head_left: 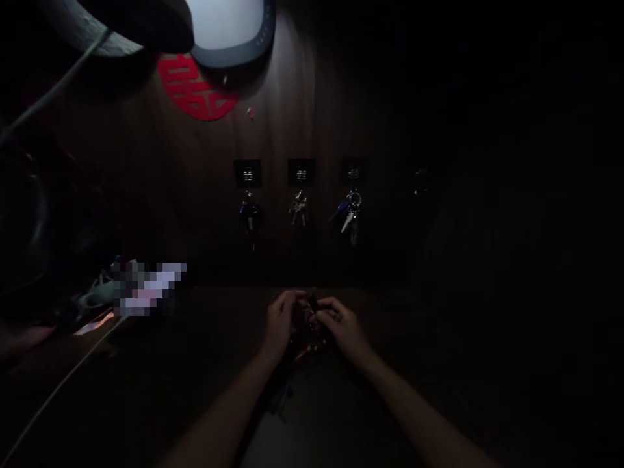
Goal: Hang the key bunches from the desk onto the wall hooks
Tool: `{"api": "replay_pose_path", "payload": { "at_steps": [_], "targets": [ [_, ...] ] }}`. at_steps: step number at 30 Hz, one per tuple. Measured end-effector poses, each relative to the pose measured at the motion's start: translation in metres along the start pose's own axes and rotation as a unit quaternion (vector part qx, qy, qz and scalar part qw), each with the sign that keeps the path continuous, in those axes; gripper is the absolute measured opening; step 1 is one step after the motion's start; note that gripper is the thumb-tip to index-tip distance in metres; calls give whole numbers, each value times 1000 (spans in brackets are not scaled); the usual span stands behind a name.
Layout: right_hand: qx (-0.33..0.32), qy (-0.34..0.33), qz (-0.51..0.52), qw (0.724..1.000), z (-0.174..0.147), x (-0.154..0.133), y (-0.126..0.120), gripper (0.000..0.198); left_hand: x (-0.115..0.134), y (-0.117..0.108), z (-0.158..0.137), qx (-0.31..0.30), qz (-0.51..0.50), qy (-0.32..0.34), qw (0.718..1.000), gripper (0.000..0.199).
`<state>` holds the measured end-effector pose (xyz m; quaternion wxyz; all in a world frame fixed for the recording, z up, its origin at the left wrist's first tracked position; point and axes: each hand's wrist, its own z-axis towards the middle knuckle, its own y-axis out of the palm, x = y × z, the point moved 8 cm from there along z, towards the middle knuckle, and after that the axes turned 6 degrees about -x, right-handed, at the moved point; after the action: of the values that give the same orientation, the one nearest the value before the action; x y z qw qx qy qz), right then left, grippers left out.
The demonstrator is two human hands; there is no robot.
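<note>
In the dim light, my left hand (283, 324) and my right hand (345, 325) meet low in the middle of the view. Between them is a small dark bundle (310, 316) with a few shiny and reddish specks; its kind is too dark to tell. The fingers of my left hand curl around its left side. My right thumb and fingers pinch a dark piece at its upper right. Under the hands, small yellow and orange bits (312, 350) show. Something greenish (281, 398) lies nearer to me, between my forearms.
Three key bunches hang from hooks on the dark wooden panel: left (250, 213), middle (299, 209) and right (351, 211). Above is a red paper cutout (197, 91), beside a lit grey-edged device (231, 29). A pale cable (63, 390) runs along the left.
</note>
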<state>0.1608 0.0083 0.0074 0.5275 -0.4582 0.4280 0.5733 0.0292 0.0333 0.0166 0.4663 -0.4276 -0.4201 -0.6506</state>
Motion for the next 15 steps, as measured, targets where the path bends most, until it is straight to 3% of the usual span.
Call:
{"api": "replay_pose_path", "payload": {
  "at_steps": [5,9,15],
  "targets": [
    [-41,16,134,990,-2,-4,2,32,1,7,0,-63,37,-12,997,39],
    [-68,46,180,980,-6,-3,6,26,1,17,-3,-103,38,-31,993,38],
    [-70,18,144,987,-4,-2,6,28,4,14,-4,-63,44,-38,996,31]
  ]
}}
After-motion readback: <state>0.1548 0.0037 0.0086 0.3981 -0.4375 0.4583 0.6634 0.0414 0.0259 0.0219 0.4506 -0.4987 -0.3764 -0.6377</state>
